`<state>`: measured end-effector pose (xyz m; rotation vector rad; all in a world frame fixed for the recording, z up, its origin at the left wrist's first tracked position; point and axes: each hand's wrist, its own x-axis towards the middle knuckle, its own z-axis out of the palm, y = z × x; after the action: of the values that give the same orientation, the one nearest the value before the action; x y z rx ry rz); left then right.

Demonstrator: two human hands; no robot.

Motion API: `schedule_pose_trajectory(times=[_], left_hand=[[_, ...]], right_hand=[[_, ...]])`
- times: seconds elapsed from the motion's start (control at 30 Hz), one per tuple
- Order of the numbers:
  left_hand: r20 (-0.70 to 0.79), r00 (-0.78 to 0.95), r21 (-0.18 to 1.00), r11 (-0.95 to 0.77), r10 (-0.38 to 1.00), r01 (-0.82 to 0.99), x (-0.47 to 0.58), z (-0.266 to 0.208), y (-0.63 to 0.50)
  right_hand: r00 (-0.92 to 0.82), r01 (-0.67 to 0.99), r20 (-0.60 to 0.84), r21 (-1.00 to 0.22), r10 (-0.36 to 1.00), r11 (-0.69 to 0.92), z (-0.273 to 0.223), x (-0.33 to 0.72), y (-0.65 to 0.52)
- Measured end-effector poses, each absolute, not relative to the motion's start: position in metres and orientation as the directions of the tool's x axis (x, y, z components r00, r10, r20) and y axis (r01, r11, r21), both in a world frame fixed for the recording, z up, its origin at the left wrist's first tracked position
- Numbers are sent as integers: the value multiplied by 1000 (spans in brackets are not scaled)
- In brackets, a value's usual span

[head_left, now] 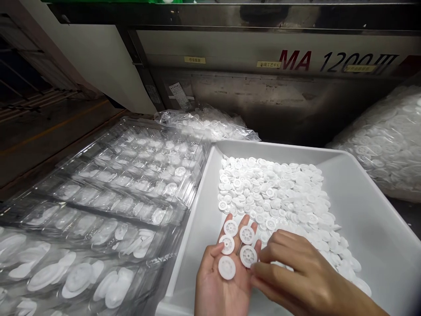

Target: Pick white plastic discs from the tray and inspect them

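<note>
My left hand (225,281) is palm up over the near part of the grey tub, holding several small white plastic wheels. A spoked wheel (230,228) lies on its fingers and a smooth-faced wheel (226,267) on the palm, with the thumb against a third wheel (226,244). My right hand (292,267) comes in from the right with curled fingers. Its fingertips pinch at the edge of another spoked wheel (248,256) beside the left fingers. Behind both hands, a spread-out pile of the same wheels (272,188) covers much of the tub's floor.
The grey tub (368,188) has raised walls. At left, clear plastic trays (108,184) hold rows of white parts. Bags of white parts stand behind (210,125) and at right (391,145). A machine panel (237,48) with labels runs across the back.
</note>
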<state>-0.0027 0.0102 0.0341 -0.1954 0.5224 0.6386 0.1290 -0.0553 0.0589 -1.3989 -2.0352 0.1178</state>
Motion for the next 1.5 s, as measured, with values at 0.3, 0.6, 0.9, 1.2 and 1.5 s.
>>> schedule_pose_trajectory(times=[0.3,0.6,0.9,1.2,1.5], left_hand=[[-496,745,-35,847,445,-530,-3,35,6],[-452,769,41,872,452,-488,-5,34,5],[-419,832,-61,903,363,-425,-5,35,8],[-431,825,-65,899,365,-432,-3,38,10],[-366,865,-37,923,344,-382,-2,39,12]], right_hand=[[-330,851,535,-188,778,491,52,105,-50],[-173,905,551,-237,816,353,54,146,-63],[-98,856,417,-428,904,290,46,159,-59],[46,712,267,-685,963,156,49,157,-58],[220,543,112,-839,969,-26,49,152,-59]])
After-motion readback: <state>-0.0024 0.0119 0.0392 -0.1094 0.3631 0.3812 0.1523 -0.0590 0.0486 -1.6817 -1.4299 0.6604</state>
